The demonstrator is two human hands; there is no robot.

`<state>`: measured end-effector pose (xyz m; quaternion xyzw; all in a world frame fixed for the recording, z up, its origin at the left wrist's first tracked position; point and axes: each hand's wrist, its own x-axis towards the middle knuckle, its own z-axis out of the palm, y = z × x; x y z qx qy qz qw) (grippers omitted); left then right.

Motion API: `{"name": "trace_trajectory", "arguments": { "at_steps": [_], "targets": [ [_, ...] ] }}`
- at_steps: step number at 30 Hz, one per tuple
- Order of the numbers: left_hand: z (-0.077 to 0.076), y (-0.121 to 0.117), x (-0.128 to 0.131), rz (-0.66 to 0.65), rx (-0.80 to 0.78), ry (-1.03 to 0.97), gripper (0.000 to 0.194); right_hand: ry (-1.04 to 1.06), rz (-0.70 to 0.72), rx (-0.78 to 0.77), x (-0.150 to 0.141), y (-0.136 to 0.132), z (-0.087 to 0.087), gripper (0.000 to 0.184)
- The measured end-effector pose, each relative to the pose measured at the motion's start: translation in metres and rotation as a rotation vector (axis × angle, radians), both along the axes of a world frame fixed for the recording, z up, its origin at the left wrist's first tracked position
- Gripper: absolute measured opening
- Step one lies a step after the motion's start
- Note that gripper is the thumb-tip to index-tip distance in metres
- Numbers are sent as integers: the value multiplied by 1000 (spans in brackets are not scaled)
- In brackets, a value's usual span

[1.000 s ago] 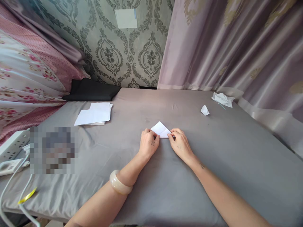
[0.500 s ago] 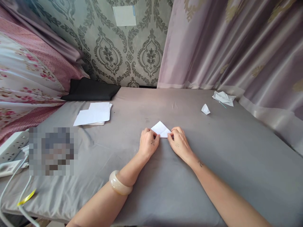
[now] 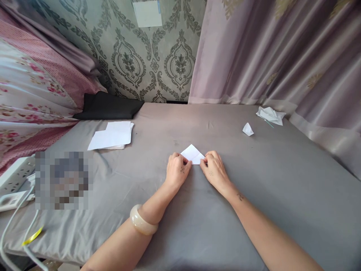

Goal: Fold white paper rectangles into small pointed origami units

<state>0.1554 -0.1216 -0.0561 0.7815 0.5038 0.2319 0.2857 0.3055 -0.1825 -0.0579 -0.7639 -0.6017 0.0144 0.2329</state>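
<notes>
A small white folded paper [image 3: 192, 153] lies on the grey cloth with its point facing away from me and its straight edge towards me. My left hand [image 3: 178, 169] pinches its left corner between thumb and fingers. At the right corner, my right hand [image 3: 214, 168] grips the paper in the same way. Both corners are hidden under my fingers. A pale bangle [image 3: 143, 220] sits on my left forearm.
Stacked white paper [image 3: 111, 137] lies at left. Towards the right stand a small folded paper piece [image 3: 248, 130] and a heap of folded paper [image 3: 271, 114]. A power strip [image 3: 17, 175] with cables is at the left edge, beside a blurred-out patch. Curtains [image 3: 254, 52] hang behind.
Both hands stay at the paper's corners with hardly any movement. The view has shifted slightly.
</notes>
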Motion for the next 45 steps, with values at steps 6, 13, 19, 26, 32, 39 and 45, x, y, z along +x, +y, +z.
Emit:
{"name": "trace_trajectory", "arguments": {
  "at_steps": [6,13,19,26,32,39,45],
  "targets": [
    [-3,1,-1,-2,3,-9,16,-23,0,5,0,1,-3,13],
    [-2,1,-1,-9,4,2,16,-20,13,29,2,0,-6,11],
    [1,0,-1,-8,12,34,16,8,50,42,7,-3,-7,14],
    [6,-2,0,-10,16,57,17,2,25,2,3,-5,-1,13],
    [2,0,1,1,2,52,16,-58,-22,21,1,-9,-1,13],
    [0,1,1,-7,5,50,17,22,3,77,17,-15,-1,10],
    [1,1,2,-12,24,56,17,-36,240,86,-19,-22,18,35]
  ]
}}
